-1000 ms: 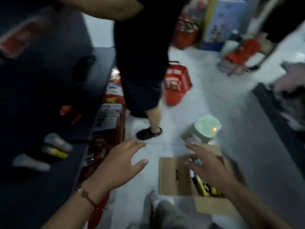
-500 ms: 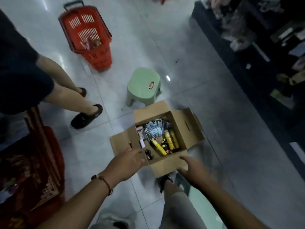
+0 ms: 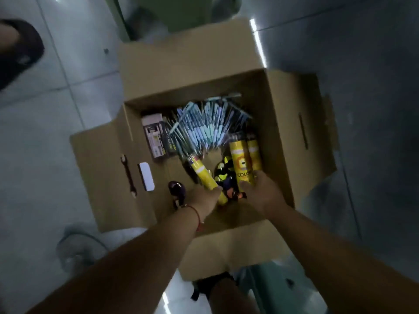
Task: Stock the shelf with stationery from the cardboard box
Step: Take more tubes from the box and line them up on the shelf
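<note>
An open cardboard box (image 3: 292, 137) sits on the tiled floor below me. Inside lie a fan of blue and teal pens (image 3: 204, 128), packaged items (image 3: 155, 137) at its left wall, dark small toys (image 3: 224, 175) and yellow tubes. My left hand (image 3: 204, 200) grips the lower end of a slanted yellow tube (image 3: 203, 174). My right hand (image 3: 260, 191) holds the bottom of an upright yellow tube with a lion print (image 3: 241, 164); a second yellow tube (image 3: 255, 155) lies right beside it. No shelf is in view.
A green stool (image 3: 181, 10) stands just beyond the box. Another person's dark shoe (image 3: 18, 51) is at the far left. My own leg and sandal (image 3: 217, 288) are under the box's near flap. A dark purple object (image 3: 176, 191) lies on the left flap.
The camera has dropped close over the box. Both hands went from hovering at the near edge down into the box, and each now holds a yellow tube.
</note>
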### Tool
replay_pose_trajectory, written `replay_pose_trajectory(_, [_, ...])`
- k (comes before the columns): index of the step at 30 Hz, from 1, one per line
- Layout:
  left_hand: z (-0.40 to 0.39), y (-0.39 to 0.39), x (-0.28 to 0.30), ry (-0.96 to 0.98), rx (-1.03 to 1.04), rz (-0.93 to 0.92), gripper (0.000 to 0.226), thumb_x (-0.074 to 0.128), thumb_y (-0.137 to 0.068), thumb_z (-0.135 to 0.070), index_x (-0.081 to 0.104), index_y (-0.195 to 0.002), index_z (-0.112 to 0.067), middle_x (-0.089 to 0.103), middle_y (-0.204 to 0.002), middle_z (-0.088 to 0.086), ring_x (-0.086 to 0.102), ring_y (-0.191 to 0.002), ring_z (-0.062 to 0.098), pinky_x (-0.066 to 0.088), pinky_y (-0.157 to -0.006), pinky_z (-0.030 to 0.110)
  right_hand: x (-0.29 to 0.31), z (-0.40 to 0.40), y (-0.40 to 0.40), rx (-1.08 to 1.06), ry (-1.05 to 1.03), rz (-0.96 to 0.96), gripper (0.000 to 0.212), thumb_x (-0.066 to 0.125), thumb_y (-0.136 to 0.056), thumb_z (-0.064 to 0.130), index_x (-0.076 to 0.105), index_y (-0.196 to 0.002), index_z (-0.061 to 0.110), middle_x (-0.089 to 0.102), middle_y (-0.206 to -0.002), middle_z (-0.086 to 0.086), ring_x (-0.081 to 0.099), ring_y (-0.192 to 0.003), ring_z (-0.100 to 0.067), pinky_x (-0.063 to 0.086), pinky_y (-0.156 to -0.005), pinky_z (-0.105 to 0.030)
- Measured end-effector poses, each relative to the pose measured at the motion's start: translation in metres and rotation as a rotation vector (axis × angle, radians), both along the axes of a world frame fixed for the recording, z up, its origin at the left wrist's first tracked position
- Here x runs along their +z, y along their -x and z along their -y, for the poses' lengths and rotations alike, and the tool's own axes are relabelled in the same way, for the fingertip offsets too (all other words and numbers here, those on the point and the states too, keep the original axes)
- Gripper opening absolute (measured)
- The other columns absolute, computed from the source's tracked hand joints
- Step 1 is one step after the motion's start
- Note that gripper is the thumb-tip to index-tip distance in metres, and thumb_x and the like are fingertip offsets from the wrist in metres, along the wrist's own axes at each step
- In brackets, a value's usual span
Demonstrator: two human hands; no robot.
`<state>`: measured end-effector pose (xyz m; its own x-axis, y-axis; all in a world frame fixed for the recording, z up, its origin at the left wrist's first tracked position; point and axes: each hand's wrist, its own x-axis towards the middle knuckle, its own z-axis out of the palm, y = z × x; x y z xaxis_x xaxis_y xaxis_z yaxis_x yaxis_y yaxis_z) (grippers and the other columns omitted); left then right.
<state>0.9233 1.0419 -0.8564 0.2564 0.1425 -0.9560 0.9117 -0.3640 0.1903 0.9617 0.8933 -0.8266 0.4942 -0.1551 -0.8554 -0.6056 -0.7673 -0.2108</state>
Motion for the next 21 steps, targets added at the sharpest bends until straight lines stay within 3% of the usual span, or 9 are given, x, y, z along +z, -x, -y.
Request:
replay_pose_trajectory(3, [0.024, 0.004, -0.069, -0.087, 0.189, -0.043, 0.040, 0.062, -0.089, -0.050, 0.070, -0.094, -0.011, 0.062, -0.087, 0.005, 0.065, -0.094, 0.027, 0.036, -0.067, 0.025, -0.076, -0.004, 0.005, 0.015, 0.120, 0.095, 0.048, 0.067, -0.085, 0.046, 0.054, -0.119, 0.015, 0.065, -0.115, -0.008, 0.064, -0.103, -0.031, 0.053, -0.086, -0.040])
replay_pose_trajectory(5, [0.029, 0.011, -0.093, -0.106, 0.306, -0.012, 0.034, 0.064, -0.088, -0.045, 0.069, -0.091, -0.011, 0.064, -0.085, 0.005, 0.064, -0.085, 0.026, 0.035, -0.065, 0.024, -0.103, -0.010, 0.005, 0.080, 0.247, 0.154, 0.051, 0.068, -0.086, 0.047, 0.050, -0.118, 0.011, 0.062, -0.114, -0.011, 0.062, -0.106, -0.032, 0.051, -0.083, -0.038])
replay_pose_trajectory(9, [0.015, 0.032, -0.090, -0.065, 0.370, 0.065, 0.025, 0.064, -0.084, -0.038, 0.063, -0.082, -0.013, 0.064, -0.079, 0.005, 0.060, -0.078, 0.025, 0.038, -0.061, 0.028, -0.105, -0.011, 0.001, 0.199, 0.328, 0.190, 0.046, 0.068, -0.087, 0.043, 0.050, -0.110, 0.008, 0.062, -0.111, -0.014, 0.062, -0.102, -0.037, 0.043, -0.073, -0.036])
replay_pose_trajectory(11, [-0.001, 0.038, -0.054, 0.035, 0.431, 0.074, 0.032, 0.064, -0.076, -0.046, 0.059, -0.079, -0.014, 0.064, -0.077, 0.003, 0.063, -0.078, 0.025, 0.053, -0.069, 0.035, -0.083, -0.012, 0.001, 0.206, 0.293, 0.182, 0.047, 0.067, -0.084, 0.045, 0.051, -0.107, 0.006, 0.061, -0.110, -0.017, 0.061, -0.102, -0.039, 0.044, -0.076, -0.039])
replay_pose_trajectory(14, [-0.032, 0.039, 0.029, 0.148, 0.443, 0.118, 0.045, 0.063, -0.068, -0.057, 0.061, -0.091, -0.018, 0.068, -0.088, 0.004, 0.067, -0.085, 0.021, 0.056, -0.081, 0.044, -0.020, -0.025, 0.008, 0.091, 0.171, 0.092, 0.049, 0.063, -0.081, 0.053, 0.060, -0.102, 0.009, 0.065, -0.104, -0.016, 0.062, -0.096, -0.036, 0.046, -0.077, -0.038])
replay_pose_trajectory(17, [-0.072, 0.039, 0.125, 0.160, 0.436, 0.232, 0.031, 0.067, -0.078, -0.047, 0.060, -0.092, -0.020, 0.068, -0.086, 0.008, 0.067, -0.081, 0.022, 0.054, -0.078, 0.045, 0.081, -0.054, 0.017, -0.136, -0.026, 0.057, 0.051, 0.059, -0.063, 0.057, 0.065, -0.091, 0.015, 0.069, -0.091, -0.010, 0.063, -0.079, -0.028, 0.052, -0.071, -0.040])
replay_pose_trajectory(19, [-0.104, 0.039, 0.195, 0.176, 0.494, 0.302, 0.022, 0.069, -0.079, -0.039, 0.059, -0.090, -0.022, 0.068, -0.080, 0.011, 0.067, -0.074, 0.026, 0.054, -0.074, 0.049, 0.162, -0.082, 0.022, -0.284, -0.173, 0.042, 0.046, 0.061, -0.061, 0.049, 0.064, -0.092, 0.016, 0.067, -0.091, -0.009, 0.064, -0.081, -0.029, 0.052, -0.069, -0.042])
replay_pose_trajectory(21, [-0.141, 0.040, 0.276, 0.166, 0.530, 0.386, 0.011, 0.068, -0.088, -0.020, 0.058, -0.089, -0.017, 0.066, -0.072, 0.009, 0.066, -0.067, 0.023, 0.053, -0.067, 0.042, 0.246, -0.112, 0.027, -0.349, -0.297, 0.032, 0.045, 0.063, -0.061, 0.045, 0.062, -0.096, 0.017, 0.066, -0.094, -0.010, 0.064, -0.084, -0.028, 0.050, -0.066, -0.037])
